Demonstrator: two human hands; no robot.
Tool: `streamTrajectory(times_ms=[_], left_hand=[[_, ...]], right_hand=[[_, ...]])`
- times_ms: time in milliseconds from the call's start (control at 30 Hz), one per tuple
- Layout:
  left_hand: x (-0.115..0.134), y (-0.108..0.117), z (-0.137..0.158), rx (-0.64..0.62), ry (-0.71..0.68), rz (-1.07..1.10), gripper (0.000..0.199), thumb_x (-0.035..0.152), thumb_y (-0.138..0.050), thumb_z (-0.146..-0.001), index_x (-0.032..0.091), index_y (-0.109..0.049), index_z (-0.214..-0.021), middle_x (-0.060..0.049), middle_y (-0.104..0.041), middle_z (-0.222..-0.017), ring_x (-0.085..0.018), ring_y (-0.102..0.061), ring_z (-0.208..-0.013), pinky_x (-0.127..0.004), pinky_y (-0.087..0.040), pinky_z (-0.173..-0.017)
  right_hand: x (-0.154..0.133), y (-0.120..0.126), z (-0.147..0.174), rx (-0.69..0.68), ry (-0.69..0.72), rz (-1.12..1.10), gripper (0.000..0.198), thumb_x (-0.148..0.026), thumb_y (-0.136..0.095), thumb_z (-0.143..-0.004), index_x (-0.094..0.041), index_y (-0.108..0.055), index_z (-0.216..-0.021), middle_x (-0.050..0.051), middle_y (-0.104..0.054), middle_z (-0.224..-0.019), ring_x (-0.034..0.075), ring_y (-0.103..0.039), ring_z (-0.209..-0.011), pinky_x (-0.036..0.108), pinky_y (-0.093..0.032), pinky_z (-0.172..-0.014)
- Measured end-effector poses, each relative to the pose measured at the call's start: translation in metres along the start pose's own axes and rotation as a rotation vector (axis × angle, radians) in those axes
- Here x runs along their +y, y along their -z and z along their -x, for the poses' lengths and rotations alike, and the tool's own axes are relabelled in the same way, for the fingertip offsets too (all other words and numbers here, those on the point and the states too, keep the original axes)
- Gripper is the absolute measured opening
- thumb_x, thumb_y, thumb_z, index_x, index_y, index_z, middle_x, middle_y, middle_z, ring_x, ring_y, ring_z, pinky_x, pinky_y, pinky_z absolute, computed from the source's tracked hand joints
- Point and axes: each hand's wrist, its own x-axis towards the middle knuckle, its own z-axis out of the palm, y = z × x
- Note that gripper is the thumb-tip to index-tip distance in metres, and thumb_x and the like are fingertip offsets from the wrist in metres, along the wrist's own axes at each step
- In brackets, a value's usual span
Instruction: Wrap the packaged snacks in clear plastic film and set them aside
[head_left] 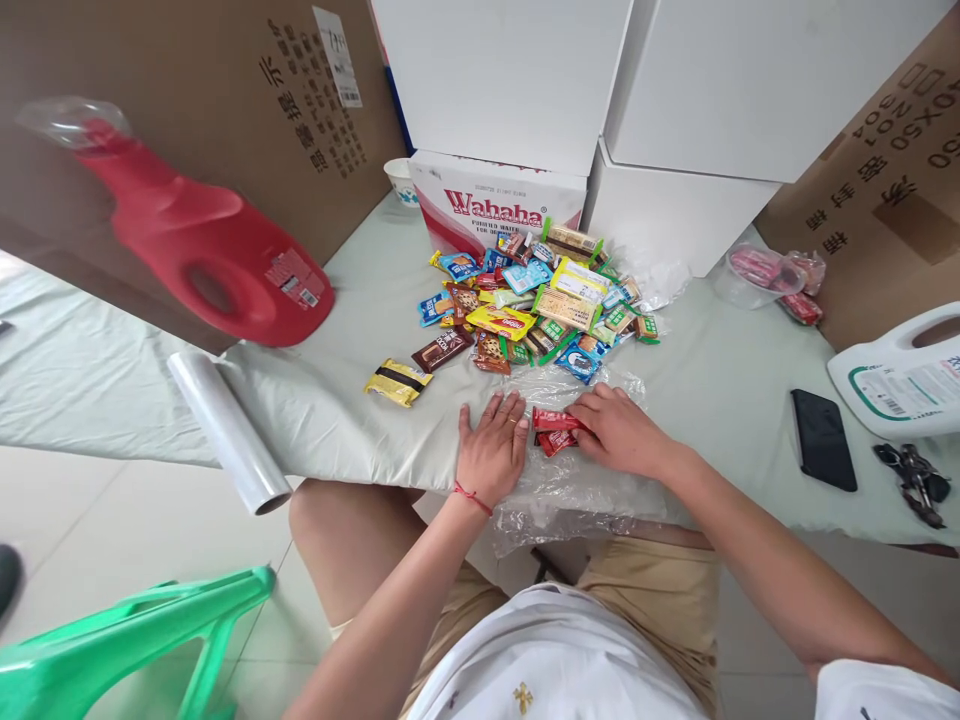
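My left hand [493, 448] lies flat on the near part of the table, fingers stretched out, at the left edge of a clear plastic sheet [581, 505]. Two red snack packets [553, 432] rest on that sheet between my hands, one overlapping the other. The curled fingers of my right hand [616, 430] grip the packets' right ends, and its fingertips are partly hidden. Just beyond is a heap of wrapped snacks [564, 308] in several colours. A yellow packet [398, 382] and a brown packet [442, 349] lie at its left side.
A plastic film roll [229, 432] and red jug [217, 250] stand left. Behind the heap are a Wahaha box [495, 200] and white boxes. To the right are a tub [757, 275], phone [823, 440], keys [915, 482] and white jug [900, 385]. A green stool [135, 630] stands below left.
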Motion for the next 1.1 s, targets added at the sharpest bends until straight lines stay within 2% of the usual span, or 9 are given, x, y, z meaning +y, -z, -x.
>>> streamTrajectory(times_ms=[133, 333, 400, 500, 600, 667, 833, 900, 1100], left_hand=[[-0.001, -0.001, 0.000, 0.005, -0.008, -0.005, 0.054, 0.042, -0.019, -0.109, 0.028, -0.051, -0.150, -0.006, -0.047, -0.159, -0.023, -0.037, -0.152, -0.063, -0.008, -0.127], [0.000, 0.000, 0.000, 0.012, -0.008, 0.004, 0.054, 0.043, -0.019, -0.109, 0.026, -0.052, -0.148, -0.006, -0.048, -0.158, -0.024, -0.037, -0.152, -0.064, -0.009, -0.126], [0.000, 0.000, 0.000, 0.015, -0.012, 0.008, 0.055, 0.043, -0.019, -0.109, 0.026, -0.053, -0.148, -0.006, -0.048, -0.158, -0.024, -0.037, -0.152, -0.064, -0.008, -0.127], [0.000, 0.000, 0.001, 0.021, -0.006, 0.015, 0.055, 0.043, -0.019, -0.109, 0.026, -0.053, -0.148, -0.006, -0.048, -0.158, -0.024, -0.037, -0.152, -0.063, -0.007, -0.127], [-0.001, 0.000, 0.001, 0.021, -0.006, 0.021, 0.054, 0.042, -0.020, -0.109, 0.026, -0.053, -0.148, -0.006, -0.049, -0.158, -0.024, -0.038, -0.151, -0.063, -0.007, -0.127], [-0.002, 0.000, 0.001, 0.022, -0.011, 0.025, 0.054, 0.042, -0.020, -0.109, 0.026, -0.052, -0.149, -0.006, -0.049, -0.158, -0.024, -0.038, -0.151, -0.062, -0.008, -0.127], [-0.002, -0.002, 0.001, 0.024, 0.000, 0.030, 0.054, 0.040, -0.019, -0.109, 0.027, -0.053, -0.148, -0.005, -0.049, -0.158, -0.023, -0.038, -0.151, -0.061, -0.007, -0.128], [-0.002, -0.002, 0.001, 0.018, -0.002, 0.032, 0.054, 0.041, -0.019, -0.109, 0.027, -0.054, -0.147, -0.005, -0.049, -0.158, -0.023, -0.038, -0.152, -0.061, -0.006, -0.128], [-0.005, -0.001, 0.001, 0.008, -0.002, 0.046, 0.054, 0.040, -0.018, -0.109, 0.026, -0.052, -0.148, -0.005, -0.047, -0.159, -0.022, -0.036, -0.153, -0.062, -0.007, -0.128]], right_hand=[[0.004, 0.008, 0.004, 0.063, 0.015, 0.019, 0.037, -0.029, -0.044, -0.103, -0.015, -0.062, -0.132, 0.014, -0.066, -0.111, 0.028, -0.049, -0.103, 0.042, -0.035, -0.091], [0.010, -0.010, 0.009, -0.045, 0.105, 0.101, 0.050, -0.048, -0.055, -0.100, -0.017, -0.059, -0.139, 0.016, -0.062, -0.127, 0.032, -0.047, -0.113, 0.044, -0.034, -0.091], [0.012, -0.016, 0.010, -0.043, 0.083, 0.121, 0.049, -0.045, -0.058, -0.099, -0.017, -0.058, -0.139, 0.016, -0.062, -0.125, 0.032, -0.047, -0.112, 0.043, -0.034, -0.090], [0.011, -0.018, 0.011, -0.036, 0.040, 0.113, 0.034, -0.036, -0.055, -0.101, -0.017, -0.065, -0.126, 0.014, -0.064, -0.115, 0.030, -0.048, -0.107, 0.042, -0.034, -0.087], [0.005, -0.013, 0.008, -0.022, 0.000, 0.034, 0.029, -0.040, -0.053, -0.102, -0.017, -0.068, -0.112, 0.013, -0.065, -0.106, 0.028, -0.049, -0.102, 0.040, -0.035, -0.086], [-0.001, -0.012, 0.003, -0.006, -0.027, 0.021, 0.030, -0.042, -0.051, -0.102, -0.017, -0.067, -0.109, 0.013, -0.064, -0.106, 0.028, -0.049, -0.102, 0.041, -0.036, -0.087], [-0.010, -0.022, -0.008, -0.063, -0.052, 0.114, 0.039, -0.042, -0.064, -0.095, -0.017, -0.063, -0.125, 0.015, -0.062, -0.118, 0.033, -0.049, -0.110, 0.044, -0.037, -0.088], [-0.009, -0.025, -0.009, -0.090, -0.068, 0.113, 0.040, -0.040, -0.066, -0.094, -0.016, -0.062, -0.126, 0.016, -0.062, -0.118, 0.033, -0.049, -0.111, 0.043, -0.037, -0.088], [0.000, -0.012, -0.001, -0.091, 0.004, 0.069, 0.040, -0.036, -0.061, -0.097, -0.016, -0.060, -0.132, 0.016, -0.061, -0.121, 0.032, -0.048, -0.110, 0.044, -0.037, -0.090]])
